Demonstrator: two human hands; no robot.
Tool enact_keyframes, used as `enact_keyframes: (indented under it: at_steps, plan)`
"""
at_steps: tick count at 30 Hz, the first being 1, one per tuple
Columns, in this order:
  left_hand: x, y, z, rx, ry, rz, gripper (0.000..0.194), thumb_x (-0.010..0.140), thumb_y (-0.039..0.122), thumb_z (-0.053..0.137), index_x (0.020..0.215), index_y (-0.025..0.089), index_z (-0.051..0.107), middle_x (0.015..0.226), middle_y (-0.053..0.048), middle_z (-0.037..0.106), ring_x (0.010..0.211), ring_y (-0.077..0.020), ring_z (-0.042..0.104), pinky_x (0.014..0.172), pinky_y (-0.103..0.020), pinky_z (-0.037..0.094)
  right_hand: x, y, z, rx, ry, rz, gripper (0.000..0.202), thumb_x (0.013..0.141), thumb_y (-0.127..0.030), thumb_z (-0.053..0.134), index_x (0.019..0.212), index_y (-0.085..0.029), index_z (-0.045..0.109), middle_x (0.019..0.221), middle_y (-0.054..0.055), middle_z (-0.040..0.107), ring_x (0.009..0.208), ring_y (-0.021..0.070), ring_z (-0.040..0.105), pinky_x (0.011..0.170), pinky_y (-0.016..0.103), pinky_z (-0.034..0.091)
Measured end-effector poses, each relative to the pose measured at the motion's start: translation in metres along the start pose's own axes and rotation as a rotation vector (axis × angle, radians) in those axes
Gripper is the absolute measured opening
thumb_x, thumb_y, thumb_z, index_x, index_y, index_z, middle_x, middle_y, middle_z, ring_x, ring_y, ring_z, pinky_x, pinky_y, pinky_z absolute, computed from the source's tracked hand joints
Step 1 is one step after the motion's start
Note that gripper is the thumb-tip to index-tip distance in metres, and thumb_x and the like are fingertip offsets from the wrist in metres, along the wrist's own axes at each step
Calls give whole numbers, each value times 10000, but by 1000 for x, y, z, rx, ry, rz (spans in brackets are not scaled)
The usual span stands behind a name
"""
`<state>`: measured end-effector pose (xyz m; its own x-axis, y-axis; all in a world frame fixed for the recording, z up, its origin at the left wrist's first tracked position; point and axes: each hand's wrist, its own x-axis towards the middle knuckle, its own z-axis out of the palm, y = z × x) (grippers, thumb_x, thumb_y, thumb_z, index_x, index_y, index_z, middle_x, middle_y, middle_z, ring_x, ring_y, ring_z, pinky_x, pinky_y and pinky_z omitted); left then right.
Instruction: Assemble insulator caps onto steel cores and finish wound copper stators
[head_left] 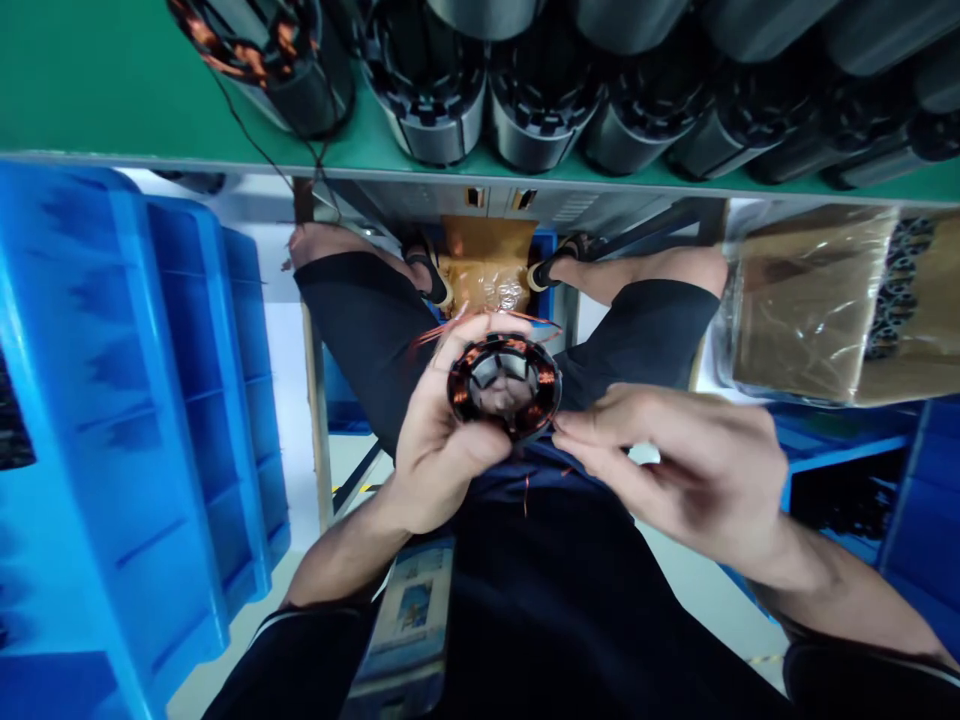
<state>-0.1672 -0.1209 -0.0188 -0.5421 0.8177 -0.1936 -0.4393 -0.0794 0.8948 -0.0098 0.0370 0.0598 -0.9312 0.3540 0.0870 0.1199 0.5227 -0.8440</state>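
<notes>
My left hand (442, 440) is wrapped round a motor stator (551, 385), a black-rimmed ring with copper windings and an open bore facing up at me. It is held above my lap. Thin copper wires (431, 338) stick out from its far side, and short wire ends (526, 495) hang below the near edge. At the stator's lower right rim, the thumb and fingers of my right hand (667, 460) are pinched together. What lies between those fingertips is too small to make out.
Several stators (435, 125) stand in rows on the green bench (97, 80) ahead; one wound stator (300, 90) trails wires over the edge. Blue crates (135, 420) are stacked at left. A plastic-lined cardboard box (810, 300) of black parts sits right. My knees flank another box (487, 270).
</notes>
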Motion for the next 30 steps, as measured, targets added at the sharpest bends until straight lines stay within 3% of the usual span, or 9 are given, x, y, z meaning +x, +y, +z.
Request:
enact_keyframes:
  at_steps: [3,5,9,15,19,22,25,27,30]
  plan:
    - [-2,2,14,-325,-18,-258,620,1053,796,760,1370,263,762,1057,-108,812,782,-226,749,613,-336,591,-19,10,12,-304,-30,-176,275,1095,27,718,1261,-187,763,898,0,798,799,151,755,818,295,687]
    - [0,-2,17,-413,32,-350,649,1000,813,820,1282,231,757,999,-93,790,708,-176,687,567,-294,531,-32,19,16,-378,-183,-151,223,1125,-4,661,1144,-201,764,832,-9,740,752,162,723,725,313,648]
    - [5,-18,4,-387,64,-224,623,807,569,1058,1231,243,739,966,-25,729,649,-100,576,610,-263,526,-44,31,7,-119,-381,-21,171,1174,-194,739,1007,-215,767,815,-25,731,666,124,711,601,290,555]
    - [1,-22,-15,-182,-96,-127,609,791,391,1095,1286,290,755,1120,-40,729,879,-180,694,761,-304,626,-17,21,-21,59,24,171,104,1057,-174,893,1077,-267,854,886,-17,860,647,129,747,585,270,572]
    - [5,-11,-10,-99,-142,-156,621,871,381,1082,1387,286,750,1245,-68,812,1005,-210,793,862,-310,666,-7,19,-26,20,115,226,72,1066,-215,899,1076,-286,886,893,-22,856,638,122,714,611,291,580]
    - [10,-8,-3,10,-186,-15,798,704,426,1186,1371,242,788,1218,-90,839,1062,-255,831,941,-353,691,-1,30,-30,85,281,283,141,1110,-292,871,1247,-315,898,1021,19,869,726,146,750,650,313,612]
    - [10,-6,6,159,-141,184,712,653,315,1201,1212,234,767,1100,-59,837,1061,-261,837,989,-382,690,12,46,-43,322,441,325,277,1094,-463,902,1319,-303,885,1142,70,881,830,177,793,622,295,639]
    - [7,-2,10,194,-151,228,740,680,245,1166,1267,265,717,1110,-53,845,1050,-273,849,975,-405,702,24,52,-54,438,314,384,367,1057,-592,918,1214,-261,902,1168,92,891,932,202,828,728,293,698]
    - [0,6,11,202,-292,182,997,669,187,1135,1507,337,618,1153,-50,848,974,-293,862,855,-414,719,40,45,-63,442,-228,411,298,1070,-514,919,1173,-235,892,1117,60,895,976,199,852,863,302,726]
